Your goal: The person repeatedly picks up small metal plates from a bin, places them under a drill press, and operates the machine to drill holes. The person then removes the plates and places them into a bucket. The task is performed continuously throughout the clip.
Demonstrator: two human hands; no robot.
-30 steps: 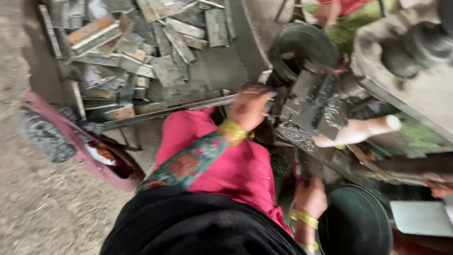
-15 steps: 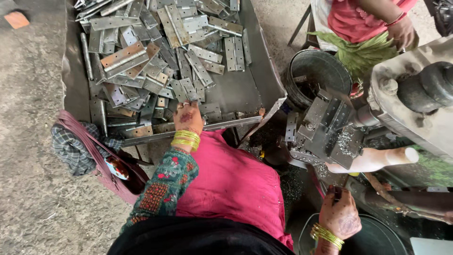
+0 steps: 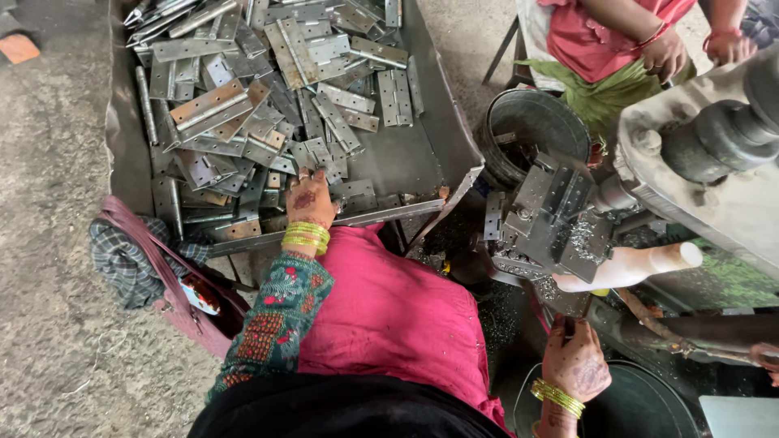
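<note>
Head camera looks down on the person's left hand, reaching into a metal tray heaped with grey steel hinges; its fingers curl down onto the hinges at the tray's near edge, though whether they actually grip one cannot be told. Lower right, the right hand rests loosely closed beside a dark round tub, below a drilling machine with a pale handle, and what it holds is hidden. Another person in pink sits beyond a bucket.
</note>
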